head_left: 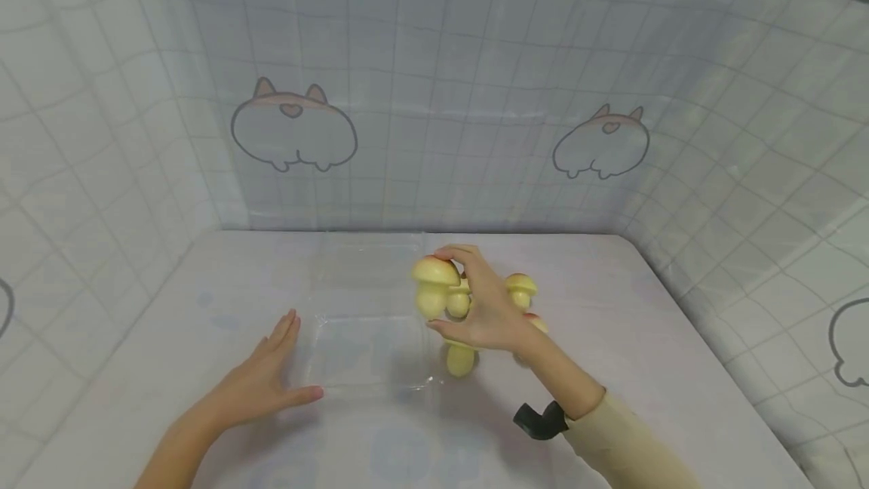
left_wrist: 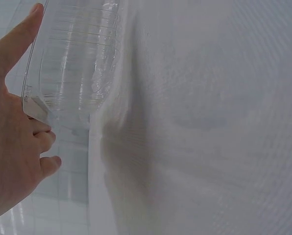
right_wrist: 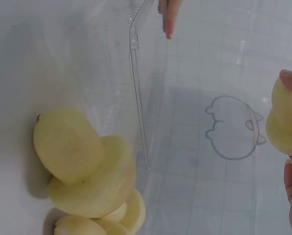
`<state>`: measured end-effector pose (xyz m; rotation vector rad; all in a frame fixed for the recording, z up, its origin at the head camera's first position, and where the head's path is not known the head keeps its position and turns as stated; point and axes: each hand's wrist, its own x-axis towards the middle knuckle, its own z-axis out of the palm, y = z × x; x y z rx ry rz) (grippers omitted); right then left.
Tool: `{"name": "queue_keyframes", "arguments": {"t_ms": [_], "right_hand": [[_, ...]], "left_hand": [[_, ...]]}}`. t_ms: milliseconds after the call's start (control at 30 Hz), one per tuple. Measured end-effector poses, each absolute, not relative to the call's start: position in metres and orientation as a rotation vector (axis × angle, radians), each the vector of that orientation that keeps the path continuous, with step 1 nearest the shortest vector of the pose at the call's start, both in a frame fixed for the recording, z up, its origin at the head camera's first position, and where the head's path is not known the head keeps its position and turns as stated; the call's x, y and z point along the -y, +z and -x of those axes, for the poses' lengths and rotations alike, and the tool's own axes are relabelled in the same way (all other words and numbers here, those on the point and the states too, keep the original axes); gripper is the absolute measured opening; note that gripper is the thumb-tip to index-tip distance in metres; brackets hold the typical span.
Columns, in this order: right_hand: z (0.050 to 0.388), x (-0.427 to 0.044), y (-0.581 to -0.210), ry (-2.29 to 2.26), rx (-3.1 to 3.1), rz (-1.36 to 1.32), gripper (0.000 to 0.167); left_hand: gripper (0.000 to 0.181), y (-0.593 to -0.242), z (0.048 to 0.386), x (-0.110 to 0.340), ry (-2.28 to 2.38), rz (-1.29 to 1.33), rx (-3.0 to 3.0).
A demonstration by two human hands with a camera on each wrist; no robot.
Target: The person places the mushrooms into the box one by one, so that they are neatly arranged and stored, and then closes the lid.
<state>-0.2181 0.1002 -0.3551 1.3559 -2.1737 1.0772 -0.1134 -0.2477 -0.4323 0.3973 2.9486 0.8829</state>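
My right hand (head_left: 490,315) holds a yellow toy mushroom (head_left: 434,285) with a reddish cap top, thumb at the stem's foot and fingers on the cap. The mushroom is raised by the right side of a clear plastic clamshell box (head_left: 370,349), its lid (head_left: 370,270) laid back behind it. My left hand (head_left: 258,383) is at the box's left side, fingers extended; in the left wrist view the thumb (left_wrist: 19,41) lies along the rim. Similar mushrooms rest right of the box, one (head_left: 461,361) in front of my right hand and another (head_left: 520,289) beyond it.
A further mushroom (head_left: 536,323) is partly hidden behind my right forearm. The white table (head_left: 597,368) is enclosed by grid-patterned sheets (head_left: 448,119) at the back and sides. A black strap piece (head_left: 541,422) sticks out at my right cuff.
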Motion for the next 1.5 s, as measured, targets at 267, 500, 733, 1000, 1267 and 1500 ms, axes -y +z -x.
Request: {"name": "queue_keyframes", "arguments": {"t_ms": [267, 500, 733, 1000, 1267, 1500], "right_hand": [[0.223, -0.088, -0.352, 1.095, 2.185, -1.355, 0.091], [0.228, -0.078, -0.350, 1.147, 2.183, -1.367, 0.090], [0.234, -0.069, -0.347, 1.163, 2.184, -1.422, 0.090], [0.235, -0.055, -0.341, 1.162, 2.186, -1.450, 0.089], [0.235, -0.037, -0.336, 1.158, 2.151, -1.514, 0.087], [0.237, -0.023, -0.331, 1.121, 2.105, -1.569, 0.088]], "left_hand": [[0.117, -0.431, 0.112, 0.248, 0.893, -0.405, -2.951], [0.116, -0.431, 0.113, 0.249, 0.867, -0.394, -2.971], [0.116, -0.432, 0.113, 0.249, 0.880, -0.392, -2.969], [0.115, -0.431, 0.114, 0.248, 0.885, -0.386, -2.974], [0.116, -0.431, 0.113, 0.249, 0.906, -0.371, -2.954], [0.115, -0.427, 0.112, 0.247, 0.916, -0.361, -2.935]]}}
